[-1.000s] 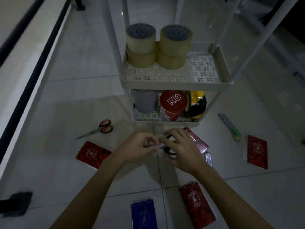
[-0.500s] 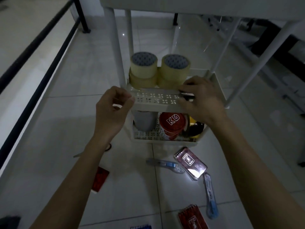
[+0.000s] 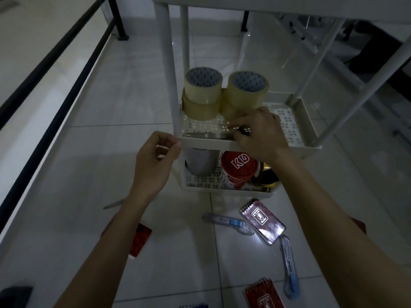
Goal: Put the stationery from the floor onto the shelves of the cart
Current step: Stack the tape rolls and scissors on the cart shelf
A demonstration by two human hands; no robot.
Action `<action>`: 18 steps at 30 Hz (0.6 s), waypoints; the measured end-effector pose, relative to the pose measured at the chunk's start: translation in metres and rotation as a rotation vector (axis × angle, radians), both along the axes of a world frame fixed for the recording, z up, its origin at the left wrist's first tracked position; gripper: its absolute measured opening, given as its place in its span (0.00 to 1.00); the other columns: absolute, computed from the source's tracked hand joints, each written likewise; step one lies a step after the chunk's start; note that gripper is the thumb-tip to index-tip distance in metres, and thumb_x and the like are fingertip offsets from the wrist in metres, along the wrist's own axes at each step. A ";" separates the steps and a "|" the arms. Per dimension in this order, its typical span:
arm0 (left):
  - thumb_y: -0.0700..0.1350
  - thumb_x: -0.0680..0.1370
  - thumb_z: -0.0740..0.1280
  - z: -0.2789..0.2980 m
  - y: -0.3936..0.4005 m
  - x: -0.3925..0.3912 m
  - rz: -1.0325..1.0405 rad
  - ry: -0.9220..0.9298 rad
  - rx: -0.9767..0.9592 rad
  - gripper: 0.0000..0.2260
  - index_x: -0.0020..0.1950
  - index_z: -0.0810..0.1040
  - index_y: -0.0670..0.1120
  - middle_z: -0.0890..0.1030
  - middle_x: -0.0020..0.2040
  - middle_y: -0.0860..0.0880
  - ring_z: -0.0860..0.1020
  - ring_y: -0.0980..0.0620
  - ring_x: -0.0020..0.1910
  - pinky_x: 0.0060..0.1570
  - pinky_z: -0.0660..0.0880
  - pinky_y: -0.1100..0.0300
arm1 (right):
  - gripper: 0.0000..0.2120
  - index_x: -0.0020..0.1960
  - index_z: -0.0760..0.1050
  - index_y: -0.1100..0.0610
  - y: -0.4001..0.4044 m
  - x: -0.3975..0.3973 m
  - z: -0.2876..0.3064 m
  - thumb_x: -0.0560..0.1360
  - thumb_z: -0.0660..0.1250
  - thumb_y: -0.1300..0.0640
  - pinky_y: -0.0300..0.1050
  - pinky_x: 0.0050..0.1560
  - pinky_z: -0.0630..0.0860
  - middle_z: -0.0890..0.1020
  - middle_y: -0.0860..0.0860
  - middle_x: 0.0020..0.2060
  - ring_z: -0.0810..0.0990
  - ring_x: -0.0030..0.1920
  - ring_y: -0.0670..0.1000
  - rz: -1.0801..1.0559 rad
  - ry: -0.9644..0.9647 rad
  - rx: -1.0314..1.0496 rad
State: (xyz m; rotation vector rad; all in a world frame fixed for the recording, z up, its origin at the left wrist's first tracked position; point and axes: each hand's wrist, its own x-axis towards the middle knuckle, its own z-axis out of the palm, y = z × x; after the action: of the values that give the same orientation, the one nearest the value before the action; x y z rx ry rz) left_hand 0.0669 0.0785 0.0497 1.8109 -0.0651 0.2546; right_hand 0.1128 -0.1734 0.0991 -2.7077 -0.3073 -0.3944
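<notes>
While right hand [image 3: 260,133] grips scissors [image 3: 209,135], white cart [image 3: 308,121] stands on tiles [image 3: 115,103]

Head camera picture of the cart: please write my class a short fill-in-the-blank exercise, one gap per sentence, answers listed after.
1. The tape rolls stand on the cart's ____ shelf.
2. The right hand lays a pair of ____ on the shelf.
3. The red tin is lettered ____.
4. The left hand holds ____.

Answers: middle; scissors; KD; nothing
</notes>
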 end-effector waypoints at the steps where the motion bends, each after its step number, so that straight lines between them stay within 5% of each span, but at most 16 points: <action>1: 0.45 0.81 0.70 -0.009 0.005 -0.002 0.007 0.022 0.012 0.04 0.47 0.77 0.48 0.81 0.42 0.55 0.80 0.52 0.41 0.43 0.76 0.58 | 0.13 0.55 0.86 0.51 0.004 -0.006 -0.002 0.75 0.66 0.54 0.56 0.62 0.72 0.85 0.52 0.54 0.76 0.59 0.58 -0.011 -0.087 0.056; 6: 0.42 0.79 0.73 -0.074 0.041 -0.018 0.058 0.140 0.218 0.04 0.47 0.83 0.51 0.85 0.45 0.55 0.82 0.62 0.43 0.42 0.78 0.66 | 0.05 0.46 0.84 0.62 0.039 -0.056 -0.032 0.74 0.69 0.65 0.48 0.46 0.75 0.83 0.56 0.42 0.79 0.44 0.54 0.070 -0.410 0.344; 12: 0.47 0.76 0.75 -0.160 0.091 -0.020 0.119 0.232 0.657 0.12 0.60 0.84 0.50 0.83 0.57 0.49 0.81 0.49 0.55 0.55 0.77 0.60 | 0.05 0.46 0.84 0.60 0.078 -0.070 -0.097 0.73 0.69 0.62 0.53 0.44 0.78 0.83 0.54 0.41 0.81 0.42 0.55 0.158 -0.154 0.390; 16: 0.56 0.78 0.72 -0.183 0.107 -0.015 0.126 0.404 0.847 0.32 0.78 0.69 0.47 0.74 0.71 0.43 0.74 0.41 0.68 0.66 0.73 0.43 | 0.09 0.46 0.84 0.58 0.094 -0.065 -0.122 0.74 0.66 0.57 0.55 0.42 0.78 0.84 0.53 0.39 0.80 0.39 0.53 0.185 0.014 0.405; 18: 0.57 0.79 0.69 -0.191 0.110 -0.013 0.065 0.440 1.036 0.33 0.81 0.64 0.49 0.73 0.72 0.43 0.73 0.39 0.69 0.68 0.68 0.38 | 0.10 0.46 0.84 0.58 0.097 -0.063 -0.131 0.74 0.65 0.55 0.55 0.41 0.79 0.84 0.53 0.39 0.80 0.39 0.53 0.184 0.057 0.416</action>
State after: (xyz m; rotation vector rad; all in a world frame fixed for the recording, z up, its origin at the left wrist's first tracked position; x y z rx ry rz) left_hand 0.0542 0.1887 -0.1410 2.8611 0.2132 -0.1901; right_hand 0.0503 -0.0762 -0.0315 -2.2583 -0.4048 -0.2891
